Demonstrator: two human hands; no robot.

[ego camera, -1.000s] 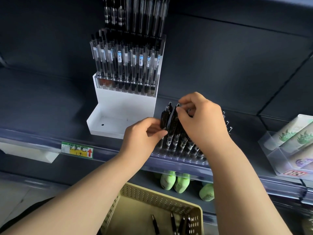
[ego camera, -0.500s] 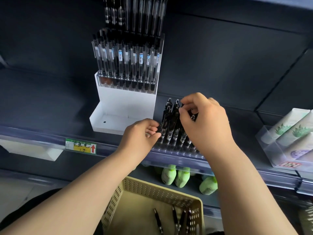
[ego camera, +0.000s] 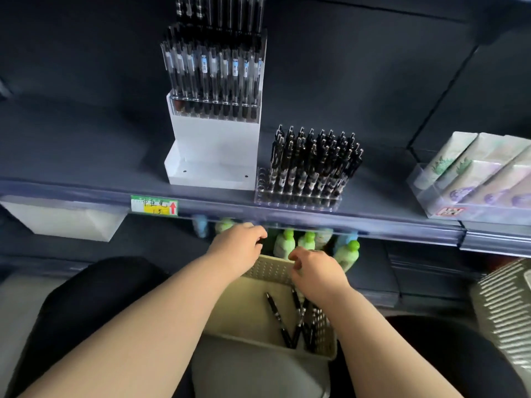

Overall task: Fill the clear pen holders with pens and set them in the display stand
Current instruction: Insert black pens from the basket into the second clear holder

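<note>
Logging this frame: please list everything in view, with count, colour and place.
display stand: one, white, on the shelf; lower tier bare
stand pens: full rows, clear and black, upright in the stand's upper tiers
clear pen holder: one, clear, on the shelf right of the stand
black pens: many, black, standing in the holder; leftmost holes empty
price label: one, green and yellow with a red arrow, on the shelf edge
basket: one, beige, below the shelf
loose pens: several, black, in the basket
bottles: several, green-capped, lower shelf
tray: one, clear, holding pale packs, far right
left hand: over the basket's far rim, fingers curled
right hand: over the basket, loosely curled
</note>
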